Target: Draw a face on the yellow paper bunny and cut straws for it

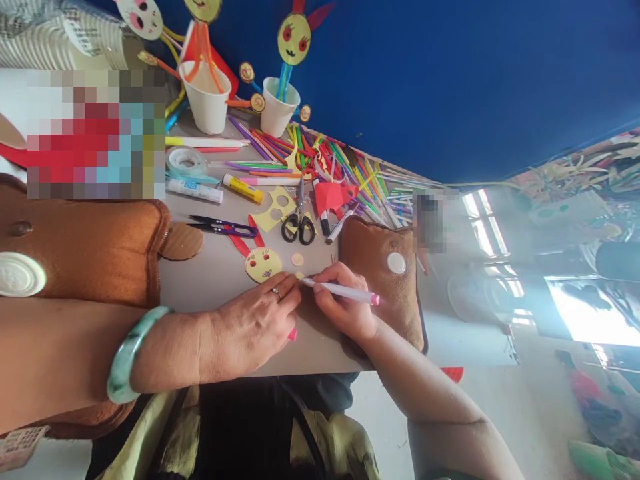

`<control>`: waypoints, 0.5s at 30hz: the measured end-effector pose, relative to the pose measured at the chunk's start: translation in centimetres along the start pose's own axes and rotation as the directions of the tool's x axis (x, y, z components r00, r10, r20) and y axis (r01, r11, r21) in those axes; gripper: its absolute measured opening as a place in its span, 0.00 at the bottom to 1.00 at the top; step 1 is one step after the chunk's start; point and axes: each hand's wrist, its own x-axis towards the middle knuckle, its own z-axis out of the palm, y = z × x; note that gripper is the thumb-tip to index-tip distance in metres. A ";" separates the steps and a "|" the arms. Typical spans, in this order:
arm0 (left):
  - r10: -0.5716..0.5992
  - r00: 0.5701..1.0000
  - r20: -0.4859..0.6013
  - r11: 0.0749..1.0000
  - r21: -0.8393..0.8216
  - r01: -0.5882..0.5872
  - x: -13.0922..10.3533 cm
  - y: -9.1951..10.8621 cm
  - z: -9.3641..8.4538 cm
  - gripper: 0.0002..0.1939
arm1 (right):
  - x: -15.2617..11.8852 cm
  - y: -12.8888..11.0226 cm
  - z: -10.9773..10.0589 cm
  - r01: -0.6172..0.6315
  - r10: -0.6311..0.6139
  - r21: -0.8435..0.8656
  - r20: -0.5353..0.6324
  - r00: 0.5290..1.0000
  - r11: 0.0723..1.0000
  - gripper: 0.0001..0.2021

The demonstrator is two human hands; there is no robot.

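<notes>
The right hand [347,303] has its grip closed around a white marker [350,292] with a pink end, its tip at a small yellow piece [299,275] on the worktop [220,267]. The left hand [245,327] lies low, fingertips at that piece; whether its grip pinches it, I cannot tell. A pink cap [293,334] pokes out beneath.

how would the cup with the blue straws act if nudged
The cup would probably tip easily: its base looks narrower than its rim, and a yellow face stands high above it. It is likely light, looking like thin paper.
</notes>
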 end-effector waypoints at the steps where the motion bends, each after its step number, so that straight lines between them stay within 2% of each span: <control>1: -0.002 1.000 -0.008 0.999 -0.045 0.002 0.0 -0.2 -0.1 0.14 | 0.0 0.0 0.0 0.004 -0.004 0.003 -0.001 1.000 1.000 0.03; 5: -0.007 0.999 -0.049 0.989 -0.146 0.000 0.1 -0.5 -0.9 0.11 | 0.0 0.1 -0.1 -0.010 0.010 0.019 0.010 1.000 1.000 0.03; 9: 0.016 0.995 -0.095 0.996 -0.083 -0.024 -0.1 -0.4 -1.8 0.12 | 0.1 0.0 -0.1 -0.031 0.030 0.032 0.021 0.999 0.999 0.02; 15: 0.024 0.999 -0.049 0.999 -0.036 -0.026 -0.1 -0.4 -1.6 0.12 | 0.2 -0.1 -0.1 -0.004 0.003 0.055 0.019 1.000 0.998 0.03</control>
